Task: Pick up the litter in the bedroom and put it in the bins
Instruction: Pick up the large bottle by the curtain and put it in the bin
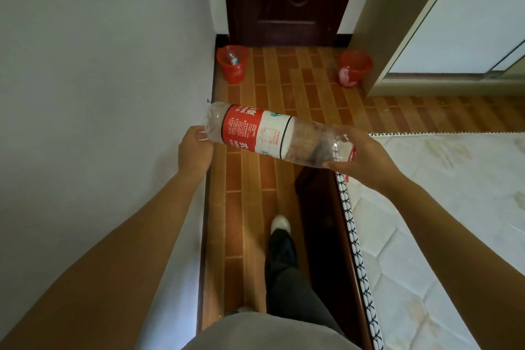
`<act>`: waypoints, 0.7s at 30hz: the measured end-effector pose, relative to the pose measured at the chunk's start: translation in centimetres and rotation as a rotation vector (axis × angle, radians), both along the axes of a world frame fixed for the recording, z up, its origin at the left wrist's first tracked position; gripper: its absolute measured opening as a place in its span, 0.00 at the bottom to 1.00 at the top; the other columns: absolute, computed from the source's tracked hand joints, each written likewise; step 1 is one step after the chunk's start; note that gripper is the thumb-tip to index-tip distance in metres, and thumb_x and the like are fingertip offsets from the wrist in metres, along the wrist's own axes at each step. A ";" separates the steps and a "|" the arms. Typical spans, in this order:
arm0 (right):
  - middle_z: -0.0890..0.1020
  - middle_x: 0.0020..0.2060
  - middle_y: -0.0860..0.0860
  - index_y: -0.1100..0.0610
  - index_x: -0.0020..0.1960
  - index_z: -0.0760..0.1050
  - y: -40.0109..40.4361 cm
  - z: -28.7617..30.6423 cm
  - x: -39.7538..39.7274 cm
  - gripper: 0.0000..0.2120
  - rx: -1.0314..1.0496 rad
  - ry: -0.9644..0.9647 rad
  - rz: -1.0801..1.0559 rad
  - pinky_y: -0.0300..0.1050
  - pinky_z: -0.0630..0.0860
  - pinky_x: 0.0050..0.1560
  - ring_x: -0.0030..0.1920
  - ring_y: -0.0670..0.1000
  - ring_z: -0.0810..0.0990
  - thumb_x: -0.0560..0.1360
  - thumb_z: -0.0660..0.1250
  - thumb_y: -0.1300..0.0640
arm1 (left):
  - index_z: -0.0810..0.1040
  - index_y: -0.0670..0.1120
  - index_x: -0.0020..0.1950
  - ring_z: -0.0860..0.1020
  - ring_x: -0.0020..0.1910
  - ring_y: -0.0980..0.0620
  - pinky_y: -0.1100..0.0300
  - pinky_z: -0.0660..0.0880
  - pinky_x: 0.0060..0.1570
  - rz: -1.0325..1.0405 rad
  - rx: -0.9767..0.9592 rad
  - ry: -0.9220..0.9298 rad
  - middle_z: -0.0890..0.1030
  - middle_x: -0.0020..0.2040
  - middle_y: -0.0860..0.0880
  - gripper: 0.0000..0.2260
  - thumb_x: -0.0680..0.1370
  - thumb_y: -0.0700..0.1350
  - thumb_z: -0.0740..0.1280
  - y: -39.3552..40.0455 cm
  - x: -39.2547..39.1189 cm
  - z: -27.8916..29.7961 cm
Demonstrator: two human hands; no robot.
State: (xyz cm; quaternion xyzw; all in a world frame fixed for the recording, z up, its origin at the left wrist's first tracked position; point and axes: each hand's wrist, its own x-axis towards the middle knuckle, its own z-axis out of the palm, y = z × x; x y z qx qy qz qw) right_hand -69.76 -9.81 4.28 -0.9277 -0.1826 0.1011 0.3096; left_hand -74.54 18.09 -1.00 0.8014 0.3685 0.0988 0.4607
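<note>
- Between wall and bed: one plastic bottle, two red bins by the door, left one with a small bottle inside
- left hand grips bottle base, right hand grips neck end
- bottle held across, near level, long axis left-right, neck toward right

The bottle is showing clear, glossy plastic with a seemingly paper label; beyond the grips, two bins are gleaming red plastic on a wood-look floor.
</note>
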 end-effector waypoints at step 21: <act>0.73 0.62 0.52 0.53 0.69 0.64 8.9 -0.2 38.9 0.33 -0.074 0.018 0.115 0.41 0.69 0.55 0.61 0.52 0.73 0.68 0.74 0.55 | 0.72 0.33 0.60 0.74 0.58 0.36 0.51 0.70 0.59 0.056 0.068 -0.021 0.76 0.59 0.33 0.13 0.80 0.37 0.56 7.3 34.9 0.8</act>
